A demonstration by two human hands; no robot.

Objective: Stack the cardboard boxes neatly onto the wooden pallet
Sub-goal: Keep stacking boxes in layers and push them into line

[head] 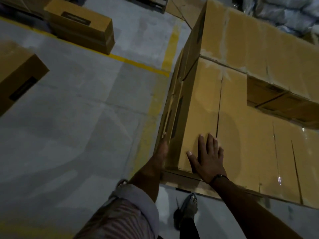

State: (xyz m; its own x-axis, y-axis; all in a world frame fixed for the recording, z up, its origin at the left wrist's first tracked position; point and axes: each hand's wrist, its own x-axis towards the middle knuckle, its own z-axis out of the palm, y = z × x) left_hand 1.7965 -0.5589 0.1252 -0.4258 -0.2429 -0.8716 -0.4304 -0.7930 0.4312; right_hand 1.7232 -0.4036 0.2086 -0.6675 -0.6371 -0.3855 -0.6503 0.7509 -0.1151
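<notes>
Cardboard box (202, 109) at the corner of the stack (259, 49), directly beneath the right hand (208, 157), palm flat and fingers spread on its top near the front edge. Left hand (162, 147) just beside, fingers straight against the box's side face, gripping nothing.

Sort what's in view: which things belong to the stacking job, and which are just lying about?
Job: the box stack, right hand flat on its top, left hand against its side; near floor box; far floor box.
Lying about: yellow floor line; plastic-wrapped bundles.
</notes>
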